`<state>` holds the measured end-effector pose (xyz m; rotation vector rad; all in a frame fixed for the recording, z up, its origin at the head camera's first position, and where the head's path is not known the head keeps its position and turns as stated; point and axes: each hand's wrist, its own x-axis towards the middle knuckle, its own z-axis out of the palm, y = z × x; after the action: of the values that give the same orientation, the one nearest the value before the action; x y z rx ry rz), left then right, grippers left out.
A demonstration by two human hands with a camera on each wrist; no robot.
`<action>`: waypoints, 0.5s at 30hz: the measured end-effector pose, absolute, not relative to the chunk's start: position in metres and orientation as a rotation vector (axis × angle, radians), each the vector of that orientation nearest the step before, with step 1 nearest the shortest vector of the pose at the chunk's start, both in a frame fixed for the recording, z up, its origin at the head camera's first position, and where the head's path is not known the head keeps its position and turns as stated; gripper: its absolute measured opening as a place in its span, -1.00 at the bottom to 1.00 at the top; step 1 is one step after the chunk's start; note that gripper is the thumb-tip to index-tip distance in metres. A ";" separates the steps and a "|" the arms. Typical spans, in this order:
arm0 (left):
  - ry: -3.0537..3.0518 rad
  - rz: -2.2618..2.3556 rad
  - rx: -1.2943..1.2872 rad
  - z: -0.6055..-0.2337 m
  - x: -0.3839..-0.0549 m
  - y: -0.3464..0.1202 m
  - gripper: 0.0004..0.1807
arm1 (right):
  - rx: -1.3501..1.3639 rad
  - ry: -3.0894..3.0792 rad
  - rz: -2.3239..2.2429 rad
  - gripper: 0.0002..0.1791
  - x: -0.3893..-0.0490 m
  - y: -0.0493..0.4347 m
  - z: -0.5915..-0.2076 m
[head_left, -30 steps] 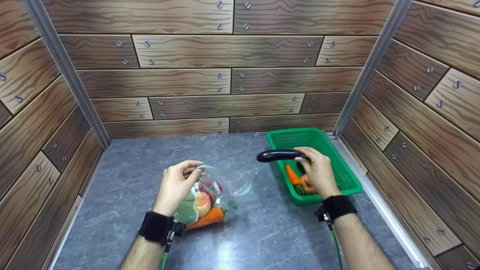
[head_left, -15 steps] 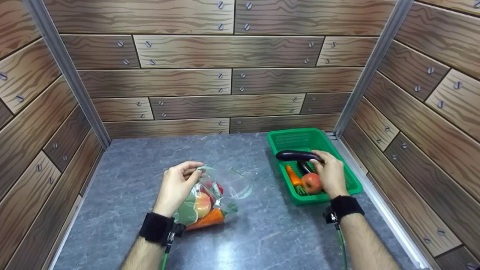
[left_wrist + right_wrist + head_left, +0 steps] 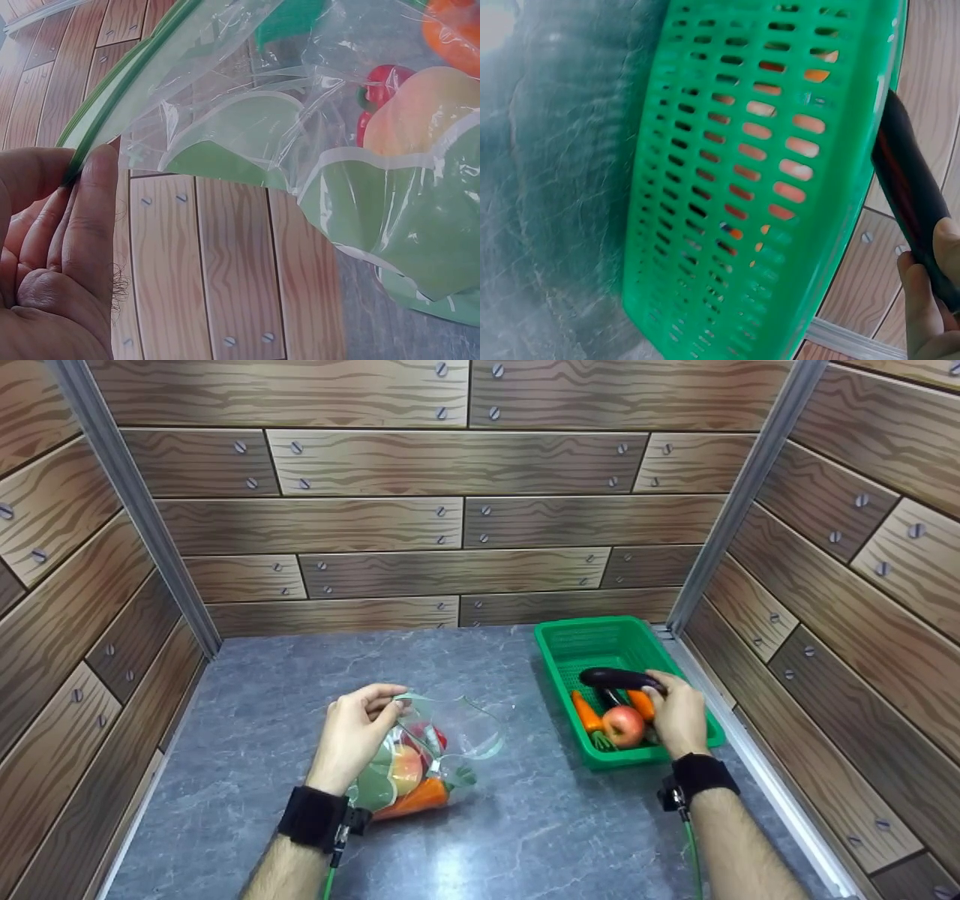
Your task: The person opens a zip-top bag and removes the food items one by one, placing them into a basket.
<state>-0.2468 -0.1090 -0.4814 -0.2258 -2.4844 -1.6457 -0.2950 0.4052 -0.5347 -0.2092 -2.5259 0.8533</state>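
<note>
Grey tabletop point(image 3: 525, 832): one green basket point(image 3: 630, 758); left grip point(image 3: 352, 733) pinching one bag point(image 3: 450, 721), right grip point(image 3: 680, 714) grasping one eggplant point(image 3: 616, 678).

No readable text, no legible numbers

In the head view, we lose one end of the upper eggplant point(image 3: 613, 678) in the right hand point(image 3: 681, 720); the lower eggplant point(image 3: 613, 698) shows only partly behind the apple point(image 3: 624, 727). From the right wrist, the basket point(image 3: 855, 165) lets us see mere scraps of colour through its slots. The left wrist view crops the left hand point(image 3: 56, 251).
</note>
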 end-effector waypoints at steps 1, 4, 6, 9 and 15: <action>-2.485 -1.651 -0.225 -0.481 -0.247 -0.109 -0.74 | -0.221 -2.523 0.851 -0.59 -0.295 0.406 -0.535; -2.486 -1.657 -0.226 -0.481 -0.246 -0.109 -0.74 | -0.257 -2.527 0.849 -0.58 -0.294 0.410 -0.537; -2.486 -1.655 -0.226 -0.481 -0.246 -0.109 -0.74 | -0.279 -2.533 0.845 -0.57 -0.293 0.412 -0.537; -2.484 -1.653 -0.223 -0.481 -0.246 -0.109 -0.74 | -0.301 -2.546 0.834 -0.57 -0.292 0.414 -0.539; -2.482 -1.647 -0.223 -0.481 -0.246 -0.109 -0.74 | -0.349 -2.553 0.794 -0.57 -0.292 0.417 -0.544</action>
<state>-0.2465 -0.1094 -0.4810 -0.2230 -2.4819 -1.6471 -0.2917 0.4167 -0.5442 -0.3493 -2.5532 0.7943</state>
